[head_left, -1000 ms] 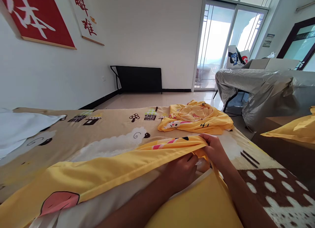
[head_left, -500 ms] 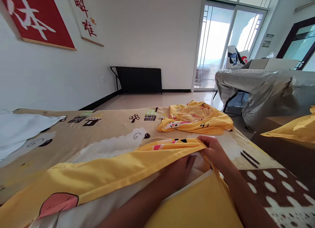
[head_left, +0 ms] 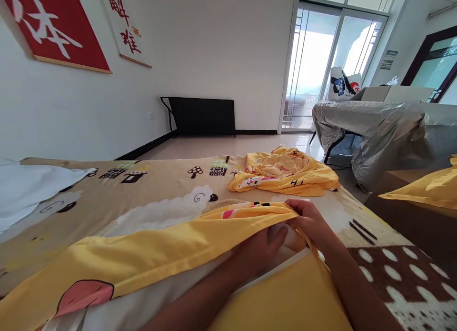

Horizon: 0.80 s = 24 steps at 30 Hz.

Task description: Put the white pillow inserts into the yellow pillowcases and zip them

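A yellow fabric cover (head_left: pixel 153 247) with a pink printed patch stretches across the bed in front of me, its long hemmed opening towards me and white material inside. My right hand (head_left: pixel 305 219) pinches the edge of the cover at the opening's right end. Inside that opening lies my left hand (head_left: pixel 262 247), thumb visible near the white material and the other fingers mostly hidden under the upper hem; whether it grips anything cannot be seen. A yellow flap (head_left: pixel 285 293) of fabric spreads below, between my forearms.
A bunched yellow printed cloth (head_left: pixel 282 171) lies farther back on the sheep-patterned blanket (head_left: pixel 171 178). White fabric (head_left: pixel 32 183) is at left. On the right stand a plastic-covered table (head_left: pixel 374 114) and a brown box (head_left: pixel 410 216) with yellow cloth (head_left: pixel 428 185) on it.
My left hand has shifted slightly, its thumb now showing more clearly under the hem. My right hand keeps its pinch on the cover edge, almost in place.
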### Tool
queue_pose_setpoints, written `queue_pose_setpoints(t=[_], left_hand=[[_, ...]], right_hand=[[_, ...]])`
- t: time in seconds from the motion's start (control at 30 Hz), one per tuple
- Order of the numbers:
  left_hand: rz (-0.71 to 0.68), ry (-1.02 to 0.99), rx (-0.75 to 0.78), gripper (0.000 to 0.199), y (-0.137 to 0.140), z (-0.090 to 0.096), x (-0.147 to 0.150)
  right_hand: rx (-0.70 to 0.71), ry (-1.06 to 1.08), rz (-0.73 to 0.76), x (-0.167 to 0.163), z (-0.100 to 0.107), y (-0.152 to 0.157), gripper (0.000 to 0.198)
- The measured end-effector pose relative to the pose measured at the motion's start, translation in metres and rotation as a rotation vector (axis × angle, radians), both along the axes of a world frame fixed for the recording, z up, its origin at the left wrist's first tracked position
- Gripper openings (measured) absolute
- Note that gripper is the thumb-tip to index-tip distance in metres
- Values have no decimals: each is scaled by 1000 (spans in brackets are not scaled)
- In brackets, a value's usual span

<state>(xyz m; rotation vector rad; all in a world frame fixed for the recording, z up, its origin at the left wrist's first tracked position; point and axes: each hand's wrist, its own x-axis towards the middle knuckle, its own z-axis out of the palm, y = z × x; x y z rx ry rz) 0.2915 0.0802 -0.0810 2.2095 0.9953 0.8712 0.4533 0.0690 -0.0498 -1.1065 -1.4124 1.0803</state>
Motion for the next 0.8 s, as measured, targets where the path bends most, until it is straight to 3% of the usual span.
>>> queue_pose_setpoints(t=[0.3,0.53,0.8], left_hand=[[0,-24,-57,47,5,-11,2],[-17,-65,-89,46,6,-10,2],[-29,-126,-74,42,9,-12,3]], right_hand=[[-40,113,58,-1,0,-1,15],[12,4,60,5,5,-1,11],[-16,-53,86,11,4,-1,25]])
